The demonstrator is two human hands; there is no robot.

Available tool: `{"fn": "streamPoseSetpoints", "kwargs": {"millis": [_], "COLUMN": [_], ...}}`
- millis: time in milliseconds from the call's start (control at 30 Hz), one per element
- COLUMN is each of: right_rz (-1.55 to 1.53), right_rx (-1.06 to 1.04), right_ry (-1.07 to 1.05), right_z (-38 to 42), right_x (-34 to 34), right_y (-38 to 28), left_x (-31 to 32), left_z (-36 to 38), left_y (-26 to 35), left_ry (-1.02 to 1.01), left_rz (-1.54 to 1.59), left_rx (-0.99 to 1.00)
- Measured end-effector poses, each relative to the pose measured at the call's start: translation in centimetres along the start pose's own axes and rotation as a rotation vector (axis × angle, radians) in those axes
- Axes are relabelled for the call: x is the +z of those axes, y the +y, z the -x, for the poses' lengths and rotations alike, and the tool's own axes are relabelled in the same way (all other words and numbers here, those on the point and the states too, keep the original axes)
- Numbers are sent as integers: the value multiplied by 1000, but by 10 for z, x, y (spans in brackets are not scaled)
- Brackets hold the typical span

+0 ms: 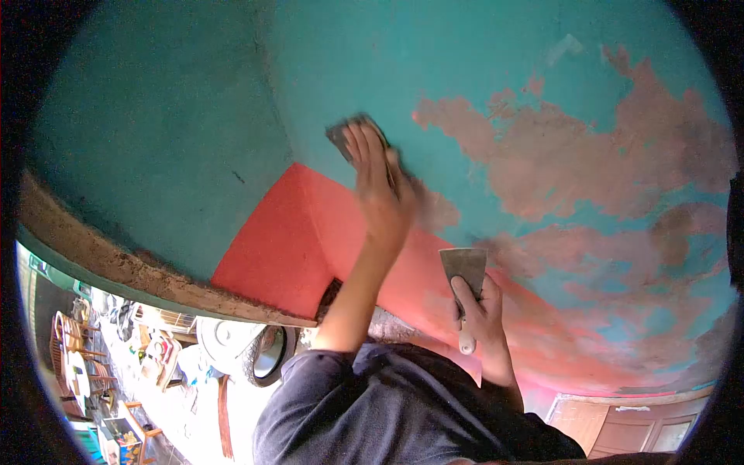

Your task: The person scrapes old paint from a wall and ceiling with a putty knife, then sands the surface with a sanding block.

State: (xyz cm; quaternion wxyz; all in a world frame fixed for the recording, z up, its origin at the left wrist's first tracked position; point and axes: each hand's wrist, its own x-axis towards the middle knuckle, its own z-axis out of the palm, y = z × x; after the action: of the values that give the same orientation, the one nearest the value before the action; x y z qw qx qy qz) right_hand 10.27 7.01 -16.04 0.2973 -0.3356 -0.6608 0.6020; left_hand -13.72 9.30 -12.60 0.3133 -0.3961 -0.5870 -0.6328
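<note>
My left hand [376, 167] is raised against the teal wall [333, 62], its fingers pressed over a dark flat pad [339, 138] that touches the surface. The hand is slightly blurred. Lower and to the right, my right hand [482, 306] is closed around the handle of a putty knife [463, 265], whose wide metal blade points up. Bare brownish patches [550, 155] spread over the teal paint on the right. A red painted band [271, 240] runs across the wall corner below my left hand.
A rough ledge [139, 267] edges the wall at the left. Beyond it, chairs [70, 333], a round white object [225, 333] and a wheel-like black ring [269, 356] stand in bright light. A wooden door [639, 430] shows at the lower right.
</note>
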Motion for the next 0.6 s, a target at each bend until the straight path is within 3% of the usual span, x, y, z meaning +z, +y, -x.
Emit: {"fn": "streamPoseSetpoints", "kwargs": {"millis": [67, 167, 300, 433, 500, 600], "right_rz": [-49, -72, -34, -4, -29, -1], "right_rx": [1, -4, -8, -5, -5, 1], "right_ry": [22, 28, 4, -1, 22, 3], "right_z": [2, 0, 4, 8, 7, 10], "right_x": [3, 1, 1, -2, 0, 2], "right_y": [2, 8, -2, 9, 12, 4], "left_x": [3, -2, -1, 3, 3, -3], "left_z": [53, 54, -9, 54, 67, -8], "left_y": [0, -9, -9, -6, -13, -16], "left_ry": [-133, -165, -18, -92, -134, -24], "left_rz": [4, 1, -52, 6, -42, -60], "left_rx": [-51, 27, 24, -35, 94, 91]}}
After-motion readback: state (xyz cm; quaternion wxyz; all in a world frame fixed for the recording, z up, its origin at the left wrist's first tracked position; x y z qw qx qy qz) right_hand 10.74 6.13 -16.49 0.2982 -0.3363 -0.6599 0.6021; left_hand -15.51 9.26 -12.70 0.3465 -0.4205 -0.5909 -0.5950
